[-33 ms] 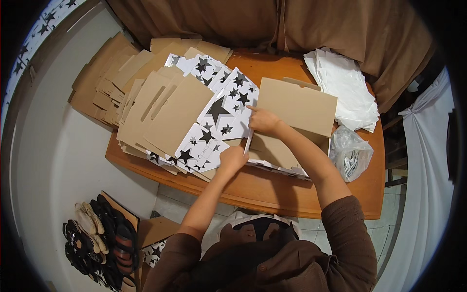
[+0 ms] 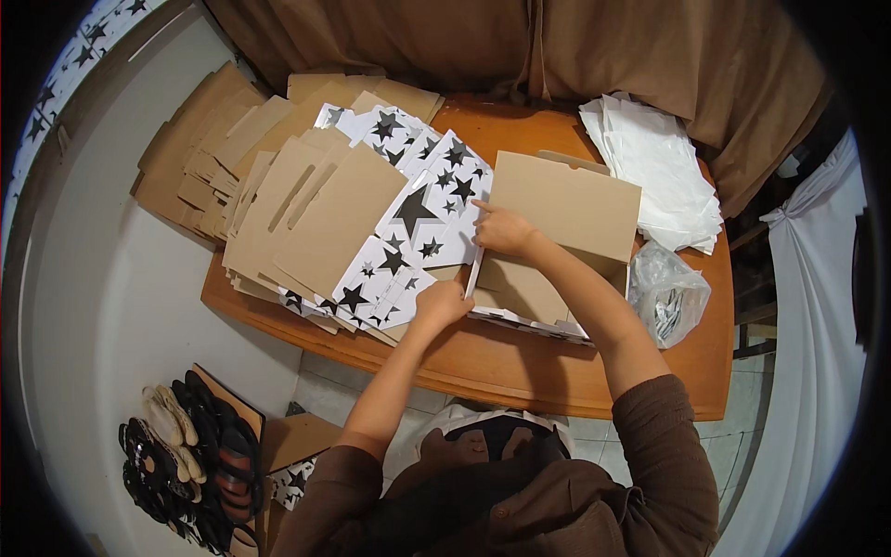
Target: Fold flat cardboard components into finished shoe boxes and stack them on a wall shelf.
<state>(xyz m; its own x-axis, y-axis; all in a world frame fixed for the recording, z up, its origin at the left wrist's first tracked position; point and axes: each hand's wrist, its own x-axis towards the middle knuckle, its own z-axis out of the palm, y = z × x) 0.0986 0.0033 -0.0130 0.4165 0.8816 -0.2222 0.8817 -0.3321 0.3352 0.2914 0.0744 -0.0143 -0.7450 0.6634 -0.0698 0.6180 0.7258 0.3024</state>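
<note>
A partly folded cardboard box (image 2: 561, 200) stands on the table in front of me, plain brown inside and white with black stars outside. Its far panel leans up, and a low front wall runs along the near side. My left hand (image 2: 444, 302) is closed around the near left corner of the box. On the left wall, farther back, my right hand (image 2: 504, 230) grips the edge with its index finger stretched along it; its other fingers are curled and partly hidden. Just left of both hands lies a flat star-printed cardboard sheet (image 2: 445, 227), touching or close to the box.
Stacked flat cardboard blanks (image 2: 348, 200) cover the left of the wooden table (image 2: 687, 381). White paper sheets (image 2: 650, 176) and a clear plastic bag (image 2: 670, 302) with small contents lie right. Sandals (image 2: 186, 455) stand low on the left. A brown curtain (image 2: 640, 46) hangs behind.
The box's far panel has shifted very slightly toward me, and my left hand has slid a touch to the left. Both hands keep their hold.
</note>
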